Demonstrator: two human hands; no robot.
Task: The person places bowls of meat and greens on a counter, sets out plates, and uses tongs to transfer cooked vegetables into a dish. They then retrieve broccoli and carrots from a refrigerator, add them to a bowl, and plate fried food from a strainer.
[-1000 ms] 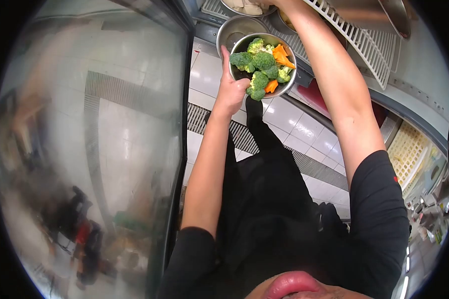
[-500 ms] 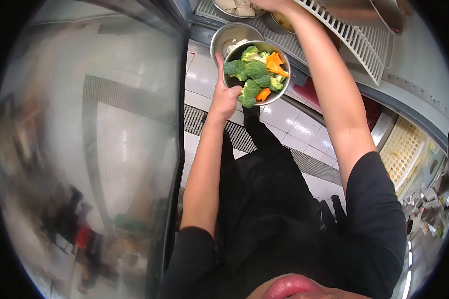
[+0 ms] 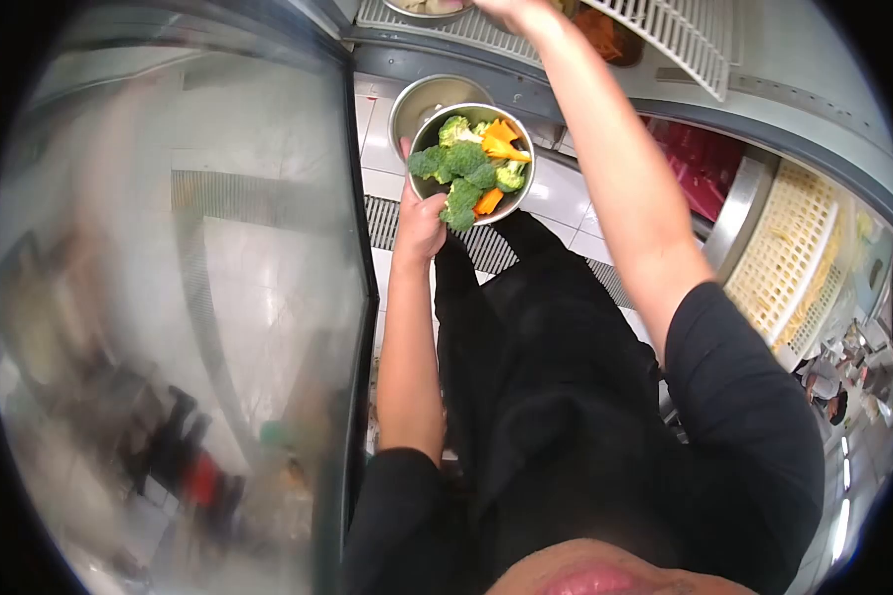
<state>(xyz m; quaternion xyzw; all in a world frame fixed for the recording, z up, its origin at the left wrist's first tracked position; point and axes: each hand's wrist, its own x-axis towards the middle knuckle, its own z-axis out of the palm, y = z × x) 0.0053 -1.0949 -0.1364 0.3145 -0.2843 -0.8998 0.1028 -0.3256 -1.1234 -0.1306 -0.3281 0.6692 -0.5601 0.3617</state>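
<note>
My left hand (image 3: 423,224) grips a steel bowl of broccoli and carrots (image 3: 463,171), its thumb at the near rim. Green florets and orange carrot pieces fill this bowl. Partly behind it is a second steel bowl (image 3: 437,97), touching or nearly touching it; the left index finger lies along its side. Most of that bowl's inside is covered from view. My right hand (image 3: 511,10) reaches up to the top edge over a wire shelf, beside a bowl of pale pieces (image 3: 429,8). Its fingers are cut off by the frame.
White wire shelves (image 3: 680,40) stand in the open fridge, with a container of orange-brown food (image 3: 610,38) below one. A glass door (image 3: 258,288) stands on the left. At right are a red container (image 3: 695,164) and a cream perforated basket (image 3: 789,248). A floor grate (image 3: 382,220) crosses the tiles.
The held bowls have moved left and slightly down in view, away from the shelf. My right hand has shifted left along the top edge. The view has swung, showing more of the basket.
</note>
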